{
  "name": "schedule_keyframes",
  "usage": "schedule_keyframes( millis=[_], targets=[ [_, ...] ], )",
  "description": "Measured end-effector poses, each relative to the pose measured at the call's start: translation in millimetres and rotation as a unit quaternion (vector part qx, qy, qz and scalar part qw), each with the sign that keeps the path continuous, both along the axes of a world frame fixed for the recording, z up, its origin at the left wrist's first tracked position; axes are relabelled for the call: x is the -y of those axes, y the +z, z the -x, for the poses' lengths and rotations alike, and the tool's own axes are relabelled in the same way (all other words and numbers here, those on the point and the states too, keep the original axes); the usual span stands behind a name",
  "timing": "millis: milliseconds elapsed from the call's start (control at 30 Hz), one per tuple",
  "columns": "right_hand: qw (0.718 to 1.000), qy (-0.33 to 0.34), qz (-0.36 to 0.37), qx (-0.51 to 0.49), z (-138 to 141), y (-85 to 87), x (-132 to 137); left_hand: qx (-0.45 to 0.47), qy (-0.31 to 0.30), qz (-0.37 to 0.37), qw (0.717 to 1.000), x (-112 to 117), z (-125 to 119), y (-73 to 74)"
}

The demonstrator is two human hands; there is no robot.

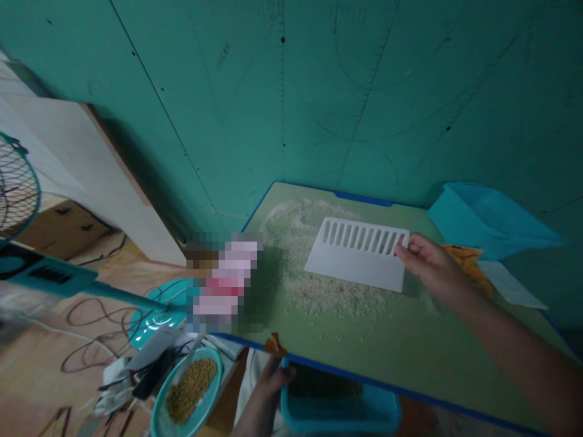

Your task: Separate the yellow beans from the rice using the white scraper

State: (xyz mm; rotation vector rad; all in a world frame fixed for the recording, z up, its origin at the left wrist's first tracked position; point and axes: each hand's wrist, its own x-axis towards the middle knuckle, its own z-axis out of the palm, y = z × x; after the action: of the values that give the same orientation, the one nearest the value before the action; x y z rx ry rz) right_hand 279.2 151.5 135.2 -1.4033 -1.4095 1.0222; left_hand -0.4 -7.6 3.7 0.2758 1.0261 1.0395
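My right hand (430, 262) is closed on the right end of a white slotted plastic scraper (357, 261). The scraper lies tilted over a spread of white grains (314, 267) on a green tray with a blue rim (346, 373). My left hand (268, 382) reaches under the tray's near edge and grips the rim of a teal tub (337, 409) held below that edge. Brownish grain shows inside the tub.
A teal bowl of brown grain (189, 391) stands lower left among cables and a teal fan stand (68, 279). A teal bag (487, 218) and an orange wrapper (467, 261) lie at the tray's right. A pixelated patch sits at the tray's left edge.
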Motion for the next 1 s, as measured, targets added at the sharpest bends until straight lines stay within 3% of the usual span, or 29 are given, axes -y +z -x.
schedule_keyframes(
  millis=[167, 433, 767, 867, 1000],
  targets=[
    [1.0, 0.001, 0.022, 0.006, 3.8, -11.1, 4.6, 0.028, 0.014, 0.005, 0.999, -1.0, -0.7, -1.9],
    [0.999, -0.015, 0.029, -0.008, 2.3, -10.0, 11.8, 0.006, 0.012, -0.013, 1.0, 6.0, 8.3, -15.6],
    [0.999, -0.024, 0.034, -0.019, 8.1, -8.7, 27.3, -0.019, 0.032, -0.016, 0.999, 4.7, 11.1, -4.4],
    [0.999, -0.033, 0.035, -0.021, 7.5, -9.2, 29.3, -0.039, 0.042, 0.014, 0.998, 6.0, 14.6, -12.6],
    [0.998, -0.035, 0.044, -0.018, 10.4, -11.2, 34.4, -0.062, 0.04, 0.014, 0.997, 4.0, 19.8, -35.4]
  ],
)
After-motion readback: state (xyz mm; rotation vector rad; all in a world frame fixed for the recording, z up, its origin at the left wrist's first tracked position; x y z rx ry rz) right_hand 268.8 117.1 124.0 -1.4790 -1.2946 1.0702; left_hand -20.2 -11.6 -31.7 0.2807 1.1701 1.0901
